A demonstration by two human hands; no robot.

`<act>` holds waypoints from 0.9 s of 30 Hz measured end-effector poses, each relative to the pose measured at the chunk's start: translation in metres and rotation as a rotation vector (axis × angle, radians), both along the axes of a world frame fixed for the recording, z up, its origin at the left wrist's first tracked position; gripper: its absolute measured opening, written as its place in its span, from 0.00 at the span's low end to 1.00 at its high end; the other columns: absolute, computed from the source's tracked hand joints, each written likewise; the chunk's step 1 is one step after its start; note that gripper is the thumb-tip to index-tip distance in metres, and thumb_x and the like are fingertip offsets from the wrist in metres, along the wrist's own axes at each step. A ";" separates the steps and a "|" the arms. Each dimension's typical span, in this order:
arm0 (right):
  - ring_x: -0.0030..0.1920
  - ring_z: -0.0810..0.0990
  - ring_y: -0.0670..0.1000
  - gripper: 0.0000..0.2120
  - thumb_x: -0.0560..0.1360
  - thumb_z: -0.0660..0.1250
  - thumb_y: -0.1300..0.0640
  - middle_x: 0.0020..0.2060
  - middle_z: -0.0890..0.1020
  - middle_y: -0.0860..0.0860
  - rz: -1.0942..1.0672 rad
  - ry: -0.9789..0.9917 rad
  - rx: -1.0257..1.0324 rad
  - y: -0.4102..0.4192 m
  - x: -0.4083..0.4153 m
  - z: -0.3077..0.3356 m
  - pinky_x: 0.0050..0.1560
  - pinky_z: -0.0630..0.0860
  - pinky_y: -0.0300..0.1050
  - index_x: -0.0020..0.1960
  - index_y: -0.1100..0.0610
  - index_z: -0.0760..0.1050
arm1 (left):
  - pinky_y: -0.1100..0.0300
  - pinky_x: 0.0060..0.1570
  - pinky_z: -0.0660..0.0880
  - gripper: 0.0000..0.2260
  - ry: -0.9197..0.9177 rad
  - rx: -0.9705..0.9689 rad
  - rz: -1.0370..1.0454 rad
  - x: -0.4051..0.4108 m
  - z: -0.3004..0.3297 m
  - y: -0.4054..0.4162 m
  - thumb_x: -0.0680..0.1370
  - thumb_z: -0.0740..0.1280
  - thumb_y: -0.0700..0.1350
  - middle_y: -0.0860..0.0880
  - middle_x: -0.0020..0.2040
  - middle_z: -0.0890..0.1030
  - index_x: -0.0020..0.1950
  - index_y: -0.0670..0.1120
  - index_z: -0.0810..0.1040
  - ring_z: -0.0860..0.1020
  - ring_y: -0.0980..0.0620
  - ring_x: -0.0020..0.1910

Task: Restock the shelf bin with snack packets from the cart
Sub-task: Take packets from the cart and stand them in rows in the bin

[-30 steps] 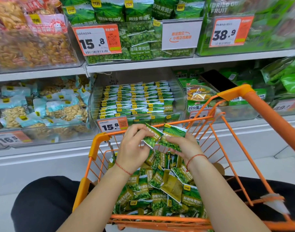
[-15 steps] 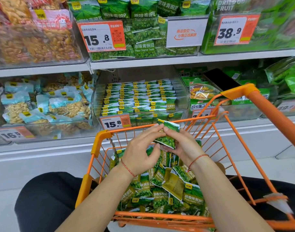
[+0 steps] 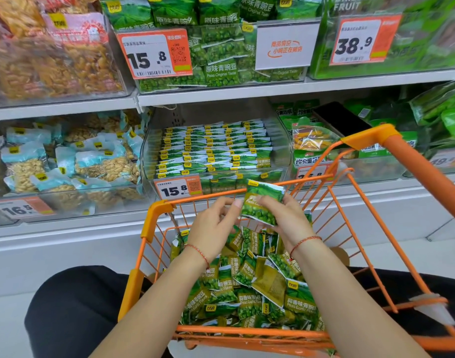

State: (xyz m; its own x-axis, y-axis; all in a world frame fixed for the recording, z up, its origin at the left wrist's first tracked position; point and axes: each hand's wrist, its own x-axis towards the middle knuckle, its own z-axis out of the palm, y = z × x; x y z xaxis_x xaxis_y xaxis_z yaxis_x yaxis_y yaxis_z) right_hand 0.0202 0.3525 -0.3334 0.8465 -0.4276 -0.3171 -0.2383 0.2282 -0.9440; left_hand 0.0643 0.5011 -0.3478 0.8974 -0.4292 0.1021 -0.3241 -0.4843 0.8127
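- Square the small stack of snack packets (image 3: 262,205) before you lift it to the shelf bin (image 3: 216,151); keep the edges flush so it slots into the rows; your right hand (image 3: 286,218) grips the stack from the right side, fingers curled around it.
- Your left hand (image 3: 213,226) touches the stack's left edge with its fingertips, otherwise relaxed; the stack sits just above the cart (image 3: 156,210) front rim, the bin behind that rim, loose packets (image 3: 252,285) below inside the cart.

Both hands raised together, right hand (image 3: 286,218) gripping, left hand (image 3: 213,226) fingers curled.
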 end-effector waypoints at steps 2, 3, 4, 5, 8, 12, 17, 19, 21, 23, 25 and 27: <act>0.51 0.79 0.54 0.23 0.68 0.74 0.50 0.55 0.79 0.56 -0.149 -0.005 0.105 -0.009 0.001 0.000 0.51 0.79 0.53 0.58 0.57 0.72 | 0.54 0.46 0.78 0.18 -0.036 0.226 -0.056 0.003 -0.005 0.000 0.80 0.55 0.60 0.54 0.45 0.81 0.56 0.50 0.77 0.80 0.53 0.42; 0.46 0.80 0.52 0.15 0.71 0.71 0.55 0.50 0.79 0.56 -0.209 -0.006 0.167 -0.014 0.001 0.000 0.44 0.79 0.48 0.54 0.57 0.71 | 0.55 0.48 0.77 0.17 -0.004 0.378 -0.142 0.002 -0.008 -0.003 0.80 0.57 0.57 0.53 0.49 0.81 0.59 0.49 0.76 0.80 0.52 0.46; 0.42 0.79 0.51 0.13 0.73 0.70 0.58 0.46 0.79 0.55 -0.263 -0.007 0.225 -0.018 0.001 -0.001 0.40 0.78 0.45 0.55 0.58 0.71 | 0.56 0.51 0.77 0.17 0.047 0.531 -0.266 -0.002 -0.013 -0.008 0.80 0.58 0.56 0.51 0.52 0.81 0.62 0.48 0.76 0.79 0.51 0.49; 0.41 0.78 0.50 0.14 0.74 0.69 0.59 0.44 0.78 0.54 -0.299 -0.013 0.285 -0.022 0.000 0.000 0.37 0.77 0.44 0.57 0.60 0.70 | 0.55 0.54 0.76 0.19 0.091 0.676 -0.409 -0.007 -0.017 -0.014 0.79 0.59 0.57 0.48 0.55 0.81 0.65 0.47 0.75 0.79 0.49 0.52; 0.43 0.79 0.50 0.13 0.73 0.70 0.59 0.44 0.78 0.52 -0.327 -0.036 0.287 -0.022 0.001 -0.001 0.40 0.78 0.45 0.55 0.59 0.71 | 0.53 0.56 0.75 0.30 0.110 0.971 -0.647 -0.020 -0.022 -0.037 0.76 0.63 0.62 0.45 0.62 0.77 0.71 0.43 0.68 0.76 0.45 0.58; 0.57 0.77 0.55 0.28 0.63 0.74 0.46 0.56 0.78 0.54 -0.275 -0.040 0.134 -0.013 0.001 0.001 0.60 0.74 0.60 0.59 0.54 0.72 | 0.50 0.61 0.70 0.39 0.154 0.968 -0.616 -0.034 -0.027 -0.062 0.74 0.63 0.65 0.42 0.72 0.64 0.75 0.42 0.57 0.67 0.42 0.68; 0.55 0.71 0.52 0.24 0.74 0.69 0.56 0.56 0.72 0.49 -0.230 -0.079 0.093 -0.016 0.003 -0.001 0.63 0.71 0.60 0.67 0.57 0.66 | 0.51 0.68 0.66 0.45 0.304 0.903 -0.544 -0.033 -0.040 -0.071 0.71 0.68 0.65 0.43 0.76 0.58 0.77 0.43 0.51 0.62 0.43 0.73; 0.60 0.69 0.53 0.33 0.73 0.70 0.54 0.64 0.69 0.51 -0.235 -0.077 0.125 -0.016 0.005 -0.002 0.65 0.70 0.60 0.73 0.59 0.60 | 0.54 0.69 0.65 0.43 0.389 0.836 -0.544 -0.024 -0.043 -0.064 0.71 0.72 0.59 0.44 0.76 0.60 0.77 0.43 0.54 0.63 0.44 0.72; 0.67 0.67 0.55 0.38 0.72 0.71 0.53 0.70 0.64 0.54 -0.238 -0.052 0.160 -0.016 0.004 -0.002 0.65 0.69 0.61 0.75 0.59 0.55 | 0.56 0.67 0.65 0.40 0.435 0.805 -0.533 -0.017 -0.044 -0.055 0.71 0.73 0.56 0.45 0.74 0.64 0.76 0.43 0.58 0.65 0.45 0.71; 0.69 0.65 0.56 0.39 0.72 0.71 0.53 0.72 0.62 0.55 -0.232 -0.038 0.171 -0.015 0.004 -0.003 0.65 0.69 0.61 0.76 0.59 0.53 | 0.56 0.61 0.71 0.32 0.426 0.771 -0.494 -0.008 -0.037 -0.048 0.73 0.73 0.53 0.45 0.68 0.70 0.72 0.45 0.64 0.71 0.46 0.65; 0.70 0.65 0.57 0.40 0.71 0.71 0.53 0.73 0.61 0.55 -0.244 -0.025 0.178 -0.016 0.004 -0.003 0.65 0.69 0.62 0.76 0.58 0.53 | 0.56 0.47 0.75 0.26 0.409 0.688 -0.469 0.004 -0.025 -0.039 0.75 0.71 0.48 0.46 0.57 0.74 0.70 0.44 0.67 0.77 0.49 0.50; 0.68 0.67 0.57 0.40 0.71 0.71 0.53 0.73 0.62 0.54 -0.255 0.013 0.192 -0.016 0.003 -0.001 0.62 0.72 0.60 0.76 0.57 0.54 | 0.60 0.38 0.70 0.23 0.436 0.574 -0.410 0.015 -0.007 -0.027 0.76 0.69 0.43 0.46 0.47 0.74 0.69 0.42 0.67 0.73 0.52 0.38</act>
